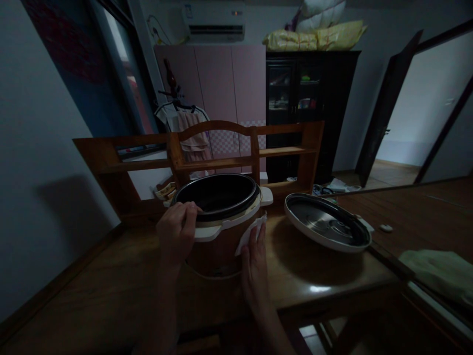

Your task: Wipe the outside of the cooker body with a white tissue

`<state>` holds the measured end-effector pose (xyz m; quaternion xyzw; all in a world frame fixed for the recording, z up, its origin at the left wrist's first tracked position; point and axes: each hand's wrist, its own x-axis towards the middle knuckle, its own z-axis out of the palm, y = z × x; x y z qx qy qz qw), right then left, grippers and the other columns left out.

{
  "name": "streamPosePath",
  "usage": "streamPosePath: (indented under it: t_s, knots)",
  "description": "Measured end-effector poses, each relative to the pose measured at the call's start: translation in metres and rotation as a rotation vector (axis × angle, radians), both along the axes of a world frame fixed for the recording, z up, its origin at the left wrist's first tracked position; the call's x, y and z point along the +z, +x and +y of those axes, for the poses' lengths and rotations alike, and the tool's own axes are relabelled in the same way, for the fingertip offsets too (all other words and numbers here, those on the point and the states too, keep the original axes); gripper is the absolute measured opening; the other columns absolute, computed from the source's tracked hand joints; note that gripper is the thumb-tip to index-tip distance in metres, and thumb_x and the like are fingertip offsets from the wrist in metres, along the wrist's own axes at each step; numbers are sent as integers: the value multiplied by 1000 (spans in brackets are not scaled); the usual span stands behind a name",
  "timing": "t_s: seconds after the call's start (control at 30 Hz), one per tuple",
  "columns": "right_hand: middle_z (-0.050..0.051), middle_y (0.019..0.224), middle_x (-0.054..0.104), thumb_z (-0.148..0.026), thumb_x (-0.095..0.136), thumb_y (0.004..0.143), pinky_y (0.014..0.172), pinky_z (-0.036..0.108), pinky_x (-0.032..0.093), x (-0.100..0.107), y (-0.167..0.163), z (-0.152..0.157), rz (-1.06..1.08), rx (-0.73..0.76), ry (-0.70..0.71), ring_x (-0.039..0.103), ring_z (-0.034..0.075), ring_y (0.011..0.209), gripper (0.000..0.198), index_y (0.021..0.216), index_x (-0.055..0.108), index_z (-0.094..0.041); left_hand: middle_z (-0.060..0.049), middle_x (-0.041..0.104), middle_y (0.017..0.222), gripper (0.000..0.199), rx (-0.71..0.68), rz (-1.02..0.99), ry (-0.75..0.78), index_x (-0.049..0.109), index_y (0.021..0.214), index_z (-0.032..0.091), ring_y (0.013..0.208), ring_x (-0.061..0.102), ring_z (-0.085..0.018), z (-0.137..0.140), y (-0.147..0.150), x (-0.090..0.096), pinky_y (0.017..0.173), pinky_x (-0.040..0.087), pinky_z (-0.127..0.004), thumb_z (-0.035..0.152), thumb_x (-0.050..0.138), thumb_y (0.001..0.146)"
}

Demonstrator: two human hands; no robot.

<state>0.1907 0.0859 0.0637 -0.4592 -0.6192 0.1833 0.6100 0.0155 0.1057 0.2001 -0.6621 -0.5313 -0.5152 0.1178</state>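
The left hand [176,228] gripped the pot [214,249] near its rim; the right hand [255,261] (fingers outstretched) pressed a white wipe [247,240] to its side.

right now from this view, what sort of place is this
Most likely a room in a home, perhaps a bedroom: there's a pink wardrobe, an air conditioner above it, and clothes hanging on a stand.
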Motion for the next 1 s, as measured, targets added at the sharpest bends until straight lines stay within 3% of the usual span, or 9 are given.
streamPosePath:
  t_s: [0.27,0.6,0.73,0.9,1.0]
  knots:
    - [1,166,-4,-40,37,103,119,60,14,-2,13,0,-158,-46,34,2,28,152,59,156,12,-34,-2,61,76,39,11,0,-16,64,74,21,77,58,-16,0,0,0,75,40,-31,38,37,97]
    - [5,163,21,-22,40,100,118,49,31,-8,30,-17,-196,-24,95,22,24,149,57,154,24,-28,-2,62,76,39,2,11,-2,64,75,21,77,58,-16,0,-1,0,75,40,-31,37,37,97]
    - [8,155,37,-13,46,94,114,49,37,-8,33,-7,-233,-94,219,34,24,144,66,155,22,-26,-2,61,75,39,5,12,-8,65,76,21,77,58,-16,0,-1,0,75,40,-31,37,37,98]
    - [6,150,44,-5,43,89,108,47,43,0,45,8,-336,-145,283,44,24,137,67,150,36,-32,-2,62,76,39,-1,9,-4,64,75,21,77,58,-16,0,0,0,75,40,-31,36,37,98]
    - [6,145,51,-9,45,89,105,47,44,3,49,10,-257,-117,305,49,25,131,62,146,43,-33,-2,62,77,38,7,7,-12,64,76,21,78,58,-16,0,0,-1,75,41,-31,37,37,98]
